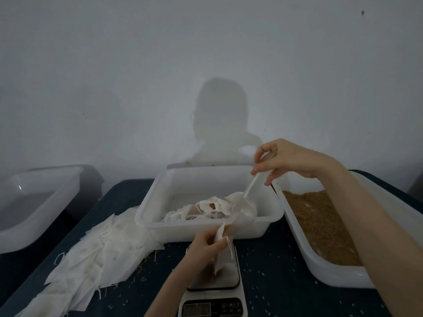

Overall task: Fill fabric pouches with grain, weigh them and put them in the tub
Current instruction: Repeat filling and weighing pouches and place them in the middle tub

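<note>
A plain, dim room set up as a small hand-packing station, more a home workshop than a factory: a bare whitish wall [114, 76] rises straight behind the hands, and the table [274, 259] under them wears a dark blue cloth. White plastic tubs stand around the hands, one of brown grain [320, 225] beneath the right forearm, a heap of cloth pouches [91, 259] left of them, and a small digital kitchen scale [215, 300] under the left hand [206, 248]
</note>
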`<action>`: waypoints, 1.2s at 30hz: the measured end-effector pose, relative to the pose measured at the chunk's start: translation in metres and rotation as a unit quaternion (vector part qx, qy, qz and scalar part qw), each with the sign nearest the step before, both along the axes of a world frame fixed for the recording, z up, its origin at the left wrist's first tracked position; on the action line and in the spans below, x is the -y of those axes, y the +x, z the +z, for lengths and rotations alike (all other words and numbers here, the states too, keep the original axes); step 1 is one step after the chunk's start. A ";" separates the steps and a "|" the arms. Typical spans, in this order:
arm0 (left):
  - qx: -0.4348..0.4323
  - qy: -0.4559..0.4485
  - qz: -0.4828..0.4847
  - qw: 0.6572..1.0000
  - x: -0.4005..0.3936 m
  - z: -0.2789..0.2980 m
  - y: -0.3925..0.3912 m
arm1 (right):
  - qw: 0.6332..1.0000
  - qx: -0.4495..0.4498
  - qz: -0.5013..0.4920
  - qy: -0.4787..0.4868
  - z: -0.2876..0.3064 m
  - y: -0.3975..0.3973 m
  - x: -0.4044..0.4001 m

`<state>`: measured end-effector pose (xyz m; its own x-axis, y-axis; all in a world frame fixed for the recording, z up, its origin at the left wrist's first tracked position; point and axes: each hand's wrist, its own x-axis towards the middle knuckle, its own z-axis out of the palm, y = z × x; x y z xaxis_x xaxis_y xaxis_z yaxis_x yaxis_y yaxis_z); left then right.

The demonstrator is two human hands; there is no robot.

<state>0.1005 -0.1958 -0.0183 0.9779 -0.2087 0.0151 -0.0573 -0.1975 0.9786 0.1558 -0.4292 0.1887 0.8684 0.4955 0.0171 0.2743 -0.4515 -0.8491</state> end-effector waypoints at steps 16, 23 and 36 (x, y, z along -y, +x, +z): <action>-0.032 -0.055 -0.043 0.997 0.007 0.008 -0.006 | 0.976 0.167 -0.062 -0.125 0.033 -0.019 -0.074; -0.003 -0.049 -0.024 0.998 0.009 0.011 -0.003 | 0.977 0.180 -0.087 -0.072 0.035 -0.018 -0.055; 0.021 -0.016 0.051 0.998 0.003 0.014 0.004 | 0.980 0.115 -0.134 0.095 0.001 -0.011 0.015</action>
<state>0.1045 -0.1991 -0.0046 0.9924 -0.1065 0.0611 -0.0791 -0.1739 0.9816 0.1451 -0.4441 0.1893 0.9293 0.2187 0.2977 0.3615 -0.3727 -0.8546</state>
